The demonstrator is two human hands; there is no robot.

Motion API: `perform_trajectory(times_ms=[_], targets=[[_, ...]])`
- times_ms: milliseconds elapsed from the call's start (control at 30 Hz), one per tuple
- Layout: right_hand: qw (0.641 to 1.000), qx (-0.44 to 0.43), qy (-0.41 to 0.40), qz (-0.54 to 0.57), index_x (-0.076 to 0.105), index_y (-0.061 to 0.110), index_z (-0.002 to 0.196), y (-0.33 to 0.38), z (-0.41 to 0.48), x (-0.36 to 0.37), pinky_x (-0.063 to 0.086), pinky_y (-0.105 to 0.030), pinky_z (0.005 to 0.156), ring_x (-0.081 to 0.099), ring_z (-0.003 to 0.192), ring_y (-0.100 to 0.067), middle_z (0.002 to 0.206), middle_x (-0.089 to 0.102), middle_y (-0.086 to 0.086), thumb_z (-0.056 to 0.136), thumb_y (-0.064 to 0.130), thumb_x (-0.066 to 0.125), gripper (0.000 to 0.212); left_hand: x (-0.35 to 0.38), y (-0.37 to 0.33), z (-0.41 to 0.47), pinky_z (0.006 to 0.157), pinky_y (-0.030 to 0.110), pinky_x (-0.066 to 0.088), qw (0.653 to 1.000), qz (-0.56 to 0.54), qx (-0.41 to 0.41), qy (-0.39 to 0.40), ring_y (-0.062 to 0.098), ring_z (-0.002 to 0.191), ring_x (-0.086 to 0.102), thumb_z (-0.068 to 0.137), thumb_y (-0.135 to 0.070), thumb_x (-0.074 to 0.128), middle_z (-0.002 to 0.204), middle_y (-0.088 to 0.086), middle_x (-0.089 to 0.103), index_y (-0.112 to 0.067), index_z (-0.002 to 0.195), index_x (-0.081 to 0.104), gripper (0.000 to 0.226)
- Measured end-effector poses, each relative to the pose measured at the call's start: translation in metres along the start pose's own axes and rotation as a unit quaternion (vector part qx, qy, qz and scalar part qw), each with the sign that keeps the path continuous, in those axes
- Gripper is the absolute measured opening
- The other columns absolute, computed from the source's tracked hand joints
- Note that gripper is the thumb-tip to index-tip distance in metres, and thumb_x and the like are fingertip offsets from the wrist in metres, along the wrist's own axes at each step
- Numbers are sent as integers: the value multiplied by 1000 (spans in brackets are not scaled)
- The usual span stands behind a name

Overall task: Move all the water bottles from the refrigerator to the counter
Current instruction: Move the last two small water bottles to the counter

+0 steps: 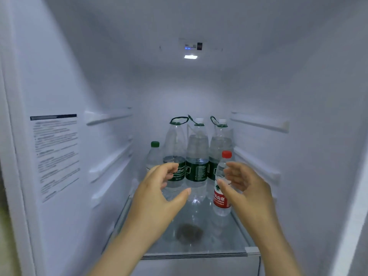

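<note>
Inside the open refrigerator, three large clear bottles with dark green labels and carry loops stand in a row on the glass shelf (235,242): left (175,148), middle (196,154), right (220,142). A small green-capped bottle (153,154) stands at the far left. A small red-capped, red-labelled bottle (221,198) stands nearer, at the right. My left hand (159,194) reaches in with fingers spread, just in front of the left large bottle and holding nothing. My right hand (247,188) is spread beside the red-capped bottle, apart from it.
White refrigerator walls close in on both sides, with empty shelf rails (108,118) left and right. A printed sticker (56,154) is on the left wall. A dark smudge (189,232) shows on the glass shelf near its front edge.
</note>
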State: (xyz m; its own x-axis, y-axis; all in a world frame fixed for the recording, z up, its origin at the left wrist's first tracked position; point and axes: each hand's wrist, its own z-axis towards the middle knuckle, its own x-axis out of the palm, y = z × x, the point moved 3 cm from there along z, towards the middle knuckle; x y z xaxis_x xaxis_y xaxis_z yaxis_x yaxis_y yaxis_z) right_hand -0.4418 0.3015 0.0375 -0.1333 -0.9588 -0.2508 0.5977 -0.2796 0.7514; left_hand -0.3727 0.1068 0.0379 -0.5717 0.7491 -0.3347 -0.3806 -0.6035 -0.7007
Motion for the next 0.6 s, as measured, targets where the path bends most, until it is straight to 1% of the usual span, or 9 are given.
perform_trajectory(times_ms=[100, 167, 267, 400, 500, 533, 600], targets=[[1000, 20, -21, 9, 63, 32, 111, -28, 10, 3, 47, -11, 81, 63, 97, 2, 103, 68, 17, 80, 21, 77, 35, 19, 18, 10, 99, 24, 49, 1000, 5, -13, 0, -6, 109, 57, 75, -25, 79, 118, -21, 59, -33, 118, 59, 48], [998, 44, -37, 16, 64, 29, 112, -48, 13, 4, 46, -11, 78, 64, 97, 0, 103, 68, 14, 79, 18, 77, 38, 31, 29, 15, 98, 23, 48, 1000, 1, -26, 10, -7, 108, 56, 75, -25, 80, 117, -22, 59, -36, 117, 58, 48], [997, 66, -43, -4, 63, 22, 119, -69, 18, 10, 47, -13, 81, 64, 97, -2, 106, 68, 10, 79, 18, 78, 43, 46, 45, 20, 98, 19, 45, 999, 0, -45, 31, -10, 109, 54, 77, -28, 78, 117, -23, 58, -39, 118, 55, 48], [995, 85, -37, -39, 62, 21, 122, -86, 25, 18, 50, -19, 87, 63, 99, -3, 109, 68, 8, 79, 21, 78, 47, 59, 63, 27, 96, 20, 46, 998, -7, -58, 37, -7, 107, 55, 77, -25, 78, 117, -20, 59, -38, 115, 56, 45], [992, 101, -38, -68, 61, 21, 122, -101, 27, 21, 48, -17, 87, 61, 100, -1, 110, 67, 9, 77, 25, 79, 49, 69, 76, 30, 96, 21, 48, 996, -22, -75, 48, -5, 106, 57, 76, -23, 79, 116, -18, 61, -37, 112, 57, 44], [991, 106, -37, -79, 60, 21, 121, -106, 28, 22, 48, -19, 87, 60, 101, -1, 112, 65, 10, 76, 25, 80, 50, 72, 80, 32, 96, 22, 48, 995, -27, -79, 49, -4, 106, 58, 75, -22, 80, 115, -18, 61, -38, 111, 57, 45], [986, 132, -22, -104, 55, 20, 126, -120, 33, 27, 47, -28, 91, 58, 109, -9, 121, 61, 6, 74, 29, 81, 58, 78, 88, 35, 97, 24, 48, 994, -34, -87, 53, -2, 105, 59, 75, -22, 80, 115, -16, 62, -36, 113, 58, 46]])
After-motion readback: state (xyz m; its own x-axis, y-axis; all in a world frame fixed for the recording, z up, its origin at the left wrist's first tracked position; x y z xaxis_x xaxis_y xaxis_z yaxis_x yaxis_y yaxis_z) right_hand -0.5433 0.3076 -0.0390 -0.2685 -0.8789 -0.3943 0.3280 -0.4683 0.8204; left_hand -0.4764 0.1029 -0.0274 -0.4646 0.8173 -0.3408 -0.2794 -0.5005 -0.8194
